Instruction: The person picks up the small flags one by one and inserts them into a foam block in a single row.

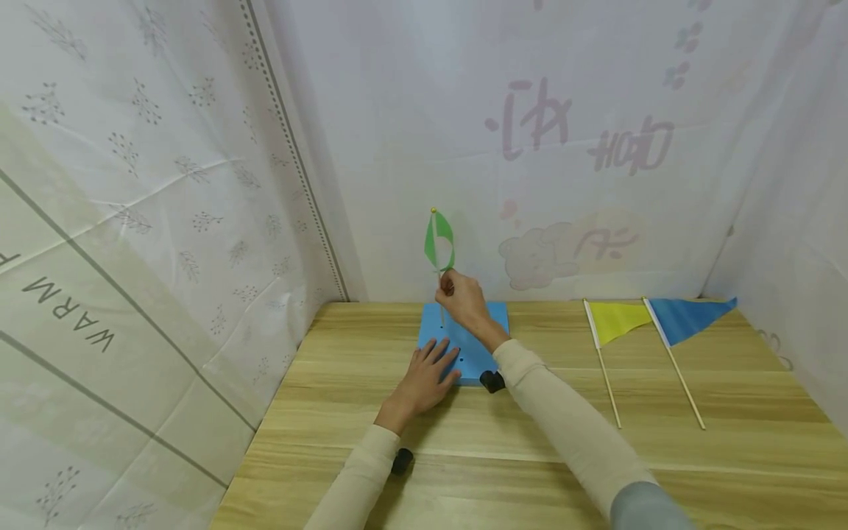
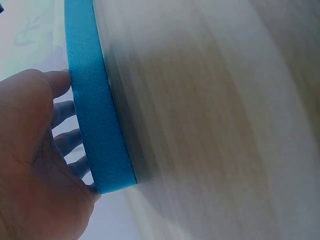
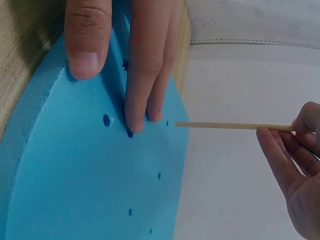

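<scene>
A blue foam board (image 1: 478, 352) with small holes lies near the table's back edge. My left hand (image 1: 424, 379) rests on its near left part, fingers spread and fairly straight; in the right wrist view the fingertips (image 3: 134, 122) touch the top face. My right hand (image 1: 466, 303) pinches the thin wooden stick (image 3: 220, 125) of a green flag (image 1: 430, 246) between thumb and fingers. The flag stands nearly upright over the board, its cloth curled. The stick's lower tip is close to a hole, with a small gap in the right wrist view.
To the right lie a yellow flag (image 1: 616, 322) and a blue flag (image 1: 692, 316) on sticks, side by side on the wooden table (image 1: 530, 456). Printed cloth curtains (image 1: 397, 132) hang close behind and at both sides.
</scene>
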`<action>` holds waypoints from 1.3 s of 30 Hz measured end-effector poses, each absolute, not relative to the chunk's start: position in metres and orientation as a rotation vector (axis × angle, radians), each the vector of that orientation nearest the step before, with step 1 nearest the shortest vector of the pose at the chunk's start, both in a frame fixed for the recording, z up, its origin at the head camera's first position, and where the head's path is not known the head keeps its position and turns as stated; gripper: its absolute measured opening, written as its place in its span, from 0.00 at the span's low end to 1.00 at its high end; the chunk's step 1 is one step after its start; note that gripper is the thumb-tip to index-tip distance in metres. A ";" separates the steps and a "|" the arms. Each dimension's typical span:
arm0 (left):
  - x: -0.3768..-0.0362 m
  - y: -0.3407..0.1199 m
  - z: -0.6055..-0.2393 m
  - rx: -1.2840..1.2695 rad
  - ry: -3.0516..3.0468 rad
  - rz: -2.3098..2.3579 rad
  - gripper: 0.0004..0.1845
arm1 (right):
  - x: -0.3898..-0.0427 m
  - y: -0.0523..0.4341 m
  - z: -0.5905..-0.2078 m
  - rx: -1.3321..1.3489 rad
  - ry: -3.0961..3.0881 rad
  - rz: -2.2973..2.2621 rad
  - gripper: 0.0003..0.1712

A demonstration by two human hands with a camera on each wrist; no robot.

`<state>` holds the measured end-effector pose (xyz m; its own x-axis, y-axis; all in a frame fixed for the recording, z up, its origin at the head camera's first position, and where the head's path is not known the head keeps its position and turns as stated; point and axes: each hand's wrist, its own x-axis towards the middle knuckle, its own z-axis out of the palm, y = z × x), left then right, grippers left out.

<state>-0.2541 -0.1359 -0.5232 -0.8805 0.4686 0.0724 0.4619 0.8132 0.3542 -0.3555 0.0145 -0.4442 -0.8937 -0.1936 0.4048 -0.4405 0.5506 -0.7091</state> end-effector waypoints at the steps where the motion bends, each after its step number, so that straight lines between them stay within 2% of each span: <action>1: -0.254 -0.136 -0.523 0.763 2.974 0.572 0.30 | -0.356 0.014 -0.445 0.527 -2.508 1.259 0.03; 19: -0.258 -0.137 -0.531 0.776 3.007 0.563 0.31 | -0.357 0.013 -0.463 0.602 -2.554 1.246 0.06; 32: -0.256 -0.135 -0.529 0.762 2.989 0.559 0.31 | -0.358 0.017 -0.465 0.553 -2.596 1.258 0.10; 39: -0.254 -0.135 -0.525 0.761 2.986 0.593 0.29 | -0.355 0.026 -0.461 0.561 -2.581 1.272 0.08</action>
<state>-0.2537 -0.1353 -0.5253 -0.8825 0.4621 0.0881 0.4607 0.8111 0.3604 -0.3554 0.0265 -0.4612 -0.9057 -0.2427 0.3477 -0.4236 0.5551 -0.7159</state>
